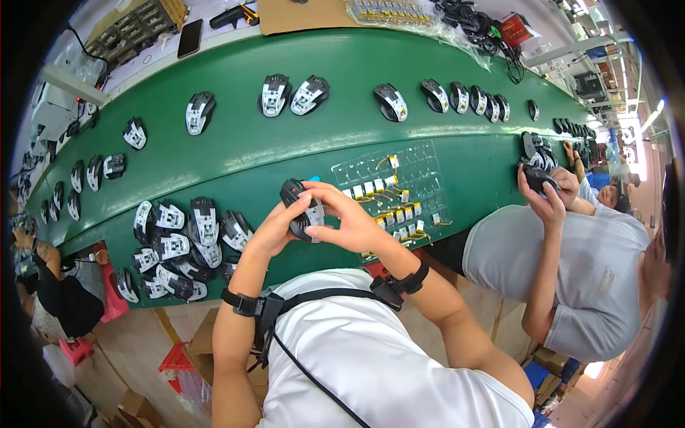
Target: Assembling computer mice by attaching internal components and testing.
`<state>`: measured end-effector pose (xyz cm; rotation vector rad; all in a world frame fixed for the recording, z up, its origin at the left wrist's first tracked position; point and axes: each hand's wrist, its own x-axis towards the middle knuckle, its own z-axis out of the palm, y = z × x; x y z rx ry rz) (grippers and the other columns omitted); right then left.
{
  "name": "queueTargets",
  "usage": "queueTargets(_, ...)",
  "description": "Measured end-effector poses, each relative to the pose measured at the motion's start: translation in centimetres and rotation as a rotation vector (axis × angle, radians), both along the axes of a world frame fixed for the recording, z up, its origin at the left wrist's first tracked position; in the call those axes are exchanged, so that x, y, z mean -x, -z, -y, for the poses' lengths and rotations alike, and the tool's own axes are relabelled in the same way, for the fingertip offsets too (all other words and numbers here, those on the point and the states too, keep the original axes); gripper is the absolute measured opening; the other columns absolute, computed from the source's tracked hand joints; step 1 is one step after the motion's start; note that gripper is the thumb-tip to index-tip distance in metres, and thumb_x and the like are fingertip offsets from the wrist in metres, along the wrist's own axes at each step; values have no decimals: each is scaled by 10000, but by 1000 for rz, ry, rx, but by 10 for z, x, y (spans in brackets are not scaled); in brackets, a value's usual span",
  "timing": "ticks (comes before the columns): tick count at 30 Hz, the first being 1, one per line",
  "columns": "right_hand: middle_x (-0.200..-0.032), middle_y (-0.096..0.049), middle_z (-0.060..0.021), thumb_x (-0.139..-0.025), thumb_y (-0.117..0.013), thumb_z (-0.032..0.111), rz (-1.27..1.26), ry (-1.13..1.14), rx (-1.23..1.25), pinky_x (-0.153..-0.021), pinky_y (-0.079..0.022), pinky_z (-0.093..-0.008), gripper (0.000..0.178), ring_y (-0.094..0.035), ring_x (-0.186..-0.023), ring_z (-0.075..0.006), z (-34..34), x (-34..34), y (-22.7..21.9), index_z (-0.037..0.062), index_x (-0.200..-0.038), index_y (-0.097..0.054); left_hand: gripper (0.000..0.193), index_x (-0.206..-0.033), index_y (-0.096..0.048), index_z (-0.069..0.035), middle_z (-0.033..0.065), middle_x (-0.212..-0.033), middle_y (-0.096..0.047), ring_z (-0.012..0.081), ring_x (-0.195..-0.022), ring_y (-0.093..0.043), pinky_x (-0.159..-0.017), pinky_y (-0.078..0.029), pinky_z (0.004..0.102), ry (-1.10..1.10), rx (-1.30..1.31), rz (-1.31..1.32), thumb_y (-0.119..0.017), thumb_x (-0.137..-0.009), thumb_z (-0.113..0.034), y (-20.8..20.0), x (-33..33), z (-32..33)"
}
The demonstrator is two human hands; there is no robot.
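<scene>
A black and grey computer mouse (307,220) is held between my two hands, above the near edge of the green bench. My left hand (273,227) grips it from the left side. The fingers of my right hand (348,215) curl over it from the right, with the thumb against its lower part. Left of my hands lies a heap of partly assembled mice (173,246) with pale inner parts showing. Just beyond my right hand is a clear plastic tray (421,167) with several small battery packs (369,188) that have thin wires.
Behind runs a green conveyor belt (242,153) carrying spaced mice (275,95). At right, a co-worker in a grey shirt (571,278) holds a dark mouse (539,178). A phone (190,38), cardboard (303,16) and bundled black cables (467,21) lie along the far ledge.
</scene>
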<state>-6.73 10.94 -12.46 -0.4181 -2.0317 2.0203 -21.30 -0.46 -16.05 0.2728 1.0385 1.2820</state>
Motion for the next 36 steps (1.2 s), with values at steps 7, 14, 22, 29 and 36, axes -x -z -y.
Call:
queueTargets(7,-943,-642,-69,-797,-697,82,461,229,-373,-697,-512,-286,155,-649,-798,-163,-13,-58,70,35,-934,-644,594,-1328,-414,-36,221,-1035,-639,337,-832,-680,-677,-566,397,-155,-188,14,-479,-910,-454,-10,18,40)
queueTargets(14,-837,-570,-86,-752,-718,109,386,355,-837,-698,-506,-354,122,-610,-788,-270,8,-64,109,72,-845,-649,513,-1300,-428,-49,207,-1033,-643,330,-852,-677,-661,-559,386,-196,-145,61,-476,-936,-408,-7,14,67)
queueTargets(22,-832,-642,-36,-856,-666,97,158,371,95,-716,-497,-247,124,-615,-727,-110,17,-48,54,-7,-904,-618,621,-1347,-394,-43,223,-1076,-626,331,-864,-676,-718,-555,387,-150,-259,-61,-534,-892,-442,-23,5,59)
queueTargets(29,-796,-626,-22,-854,-665,72,67,178,227,-671,-477,-218,105,-589,-720,-75,30,-38,-38,-6,-886,-604,875,-1382,-333,-28,256,-1140,-582,309,-845,-679,-736,-554,372,-41,-524,-39,-671,-740,-518,-78,-8,51)
queueTargets(36,-796,-618,-15,-831,-694,72,-16,262,275,-626,-452,-197,125,-568,-696,-60,37,-31,-52,6,-887,-604,948,-1387,-307,-13,261,-1149,-574,311,-830,-679,-741,-563,397,-79,-532,-99,-712,-675,-491,-94,-13,51)
